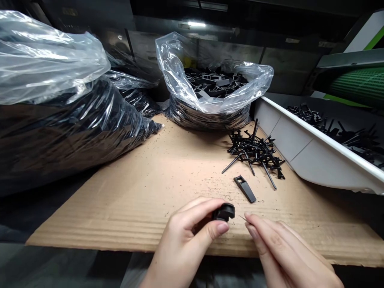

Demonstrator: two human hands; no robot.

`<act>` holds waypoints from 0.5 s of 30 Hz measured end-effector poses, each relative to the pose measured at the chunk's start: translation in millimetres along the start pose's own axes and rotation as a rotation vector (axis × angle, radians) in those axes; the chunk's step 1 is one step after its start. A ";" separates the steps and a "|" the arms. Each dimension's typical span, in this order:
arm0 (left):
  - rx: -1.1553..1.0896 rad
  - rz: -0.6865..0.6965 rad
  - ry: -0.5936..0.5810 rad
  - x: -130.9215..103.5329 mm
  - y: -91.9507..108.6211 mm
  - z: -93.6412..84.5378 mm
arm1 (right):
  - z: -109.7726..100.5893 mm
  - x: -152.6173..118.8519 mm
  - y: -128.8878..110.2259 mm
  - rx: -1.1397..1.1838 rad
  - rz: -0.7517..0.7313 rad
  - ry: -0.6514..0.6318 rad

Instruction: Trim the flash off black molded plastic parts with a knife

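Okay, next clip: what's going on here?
A person's left hand holds a small black part over a cardboard sheet. The right hand pinches a thin, needle-like thing, its tip pointing toward that part, apparently apart from it. A loose black piece lies just beyond, near a heap of black sprues, between an open bag of black pieces and a white bin.

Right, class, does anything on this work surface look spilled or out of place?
Yes: small dark crumbs are scattered over the cardboard, including around the flat black piece lying in front of the tangled black pile. They look odd because they seem like loose scraps. Nothing looks plainly damaged.
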State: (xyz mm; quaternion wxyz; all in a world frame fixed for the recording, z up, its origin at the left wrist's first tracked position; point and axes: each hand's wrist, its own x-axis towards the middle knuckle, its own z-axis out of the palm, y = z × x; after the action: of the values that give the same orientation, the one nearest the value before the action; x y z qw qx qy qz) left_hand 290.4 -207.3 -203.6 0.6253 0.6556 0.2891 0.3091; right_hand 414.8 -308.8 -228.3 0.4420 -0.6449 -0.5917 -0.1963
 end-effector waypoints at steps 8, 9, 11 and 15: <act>0.103 0.120 -0.026 0.2 0.7 -3.3 | -0.3 3.3 1.9 -0.091 -0.053 -0.093; 0.111 0.119 -0.028 0.0 0.5 -3.4 | -0.6 2.5 2.1 -0.103 -0.052 -0.106; 0.118 0.130 -0.031 -0.3 0.5 -3.4 | -1.0 1.7 2.0 -0.117 -0.044 -0.117; 0.104 0.156 -0.043 -0.1 1.1 -4.4 | -2.3 6.9 -1.7 0.056 0.071 -0.136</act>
State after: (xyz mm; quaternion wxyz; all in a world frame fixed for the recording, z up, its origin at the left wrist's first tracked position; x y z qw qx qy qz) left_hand 287.0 -204.6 -202.4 0.5705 0.7143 0.2390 0.3274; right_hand 415.4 -306.8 -221.1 0.4255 -0.6647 -0.6023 -0.1196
